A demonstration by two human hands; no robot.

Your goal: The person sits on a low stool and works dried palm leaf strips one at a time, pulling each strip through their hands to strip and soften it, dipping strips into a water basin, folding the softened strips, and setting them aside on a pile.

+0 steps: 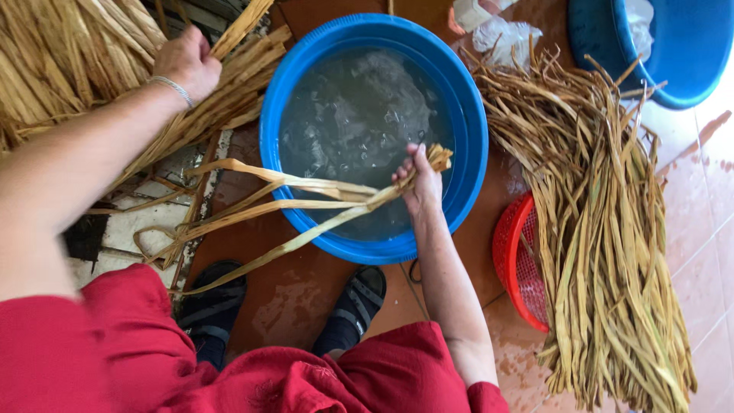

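Over the blue water basin [466, 138], the right hand [420, 186] grips a few long dried leaf strips [306, 200] trailing toward eight o'clock, while the left hand [186, 63] closes around strands in the dry bundle [69, 53] at ten o'clock.

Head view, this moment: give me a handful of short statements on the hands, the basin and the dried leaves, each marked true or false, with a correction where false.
1. The right hand grips a few long dried leaf strips over the blue basin. True.
2. The blue basin is dry inside. False: it holds water.
3. The left hand holds a strip at the pile of dried leaves to the person's left. True.
4. The red basket stands inside the basin. False: it sits on the floor beside it, partly under the wet-looking leaf heap.
5. The person is barefoot. False: dark sandals are on the feet.
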